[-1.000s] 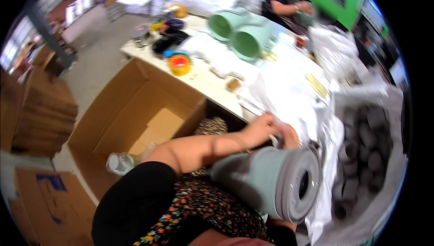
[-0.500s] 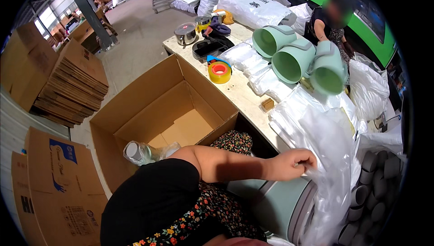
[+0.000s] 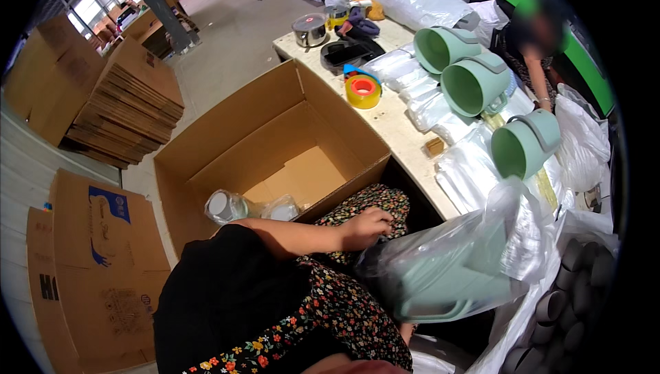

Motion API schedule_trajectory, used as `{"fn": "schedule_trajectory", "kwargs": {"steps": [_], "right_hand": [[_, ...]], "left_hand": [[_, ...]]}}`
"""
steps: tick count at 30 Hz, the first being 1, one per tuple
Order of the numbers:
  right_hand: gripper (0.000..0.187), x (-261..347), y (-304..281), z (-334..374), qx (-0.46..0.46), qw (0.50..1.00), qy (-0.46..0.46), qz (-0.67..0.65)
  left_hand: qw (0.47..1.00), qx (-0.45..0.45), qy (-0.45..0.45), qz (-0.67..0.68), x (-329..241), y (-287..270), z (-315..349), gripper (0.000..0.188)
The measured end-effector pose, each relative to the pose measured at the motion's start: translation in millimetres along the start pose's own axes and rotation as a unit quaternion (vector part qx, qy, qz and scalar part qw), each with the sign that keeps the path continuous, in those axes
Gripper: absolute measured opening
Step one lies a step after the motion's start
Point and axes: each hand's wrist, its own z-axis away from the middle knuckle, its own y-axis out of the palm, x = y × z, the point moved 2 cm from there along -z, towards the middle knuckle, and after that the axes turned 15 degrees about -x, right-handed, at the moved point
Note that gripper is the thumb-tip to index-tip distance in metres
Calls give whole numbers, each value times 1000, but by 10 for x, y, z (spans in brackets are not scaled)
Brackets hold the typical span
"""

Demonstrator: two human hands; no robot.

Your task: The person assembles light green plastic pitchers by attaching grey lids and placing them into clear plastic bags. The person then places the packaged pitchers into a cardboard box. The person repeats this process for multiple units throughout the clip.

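Observation:
In front of my body, a clear plastic bag (image 3: 512, 236) covers pale green plastic pitchers (image 3: 447, 284) that lie on their side; how many is hard to tell through the film. My left hand (image 3: 368, 228) is closed at the near end of the bag, its fingers curled on a pinch of film. Only a small strip of my right hand (image 3: 408, 333) shows beneath the bagged pitchers, its fingers hidden. Left of my lap stands an open cardboard box (image 3: 275, 126) holding plastic-wrapped items (image 3: 230, 207) with pale round ends.
Three green pitchers (image 3: 476, 85) and flat plastic bags (image 3: 467, 174) lie on the table (image 3: 385, 116), with yellow tape (image 3: 363, 91) and a steel pot (image 3: 309, 29). A co-worker's hand (image 3: 545, 104) is behind the nearest pitcher. Dark grey cylinders (image 3: 550, 307) fill a sack at right; flattened cartons (image 3: 130, 99) stand left.
My left hand has moved left and toward me from the far end of the pitchers, and the bag now covers them. The co-worker's pitcher has come down onto the table, apart from the other two.

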Motion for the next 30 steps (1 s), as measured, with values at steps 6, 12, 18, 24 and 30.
{"fn": "schedule_trajectory", "kwargs": {"steps": [6,12,18,24,30], "right_hand": [[40,-62,374,-437,255,915,-76,304],[42,167,334,-627,311,917,47,243],[37,652,236,-747,323,942,88,2],[29,148,186,-1051,201,974,96,-33],[26,88,416,-1002,239,951,194,35]], "left_hand": [[997,52,47,23,-886,163,-545,73],[997,-55,-22,-54,-536,228,-796,53],[954,-172,-246,24,-655,-1863,-780,36],[847,-316,-428,-13,-839,-3087,-190,35],[852,-8,-402,-336,555,-2541,145,35]]}}
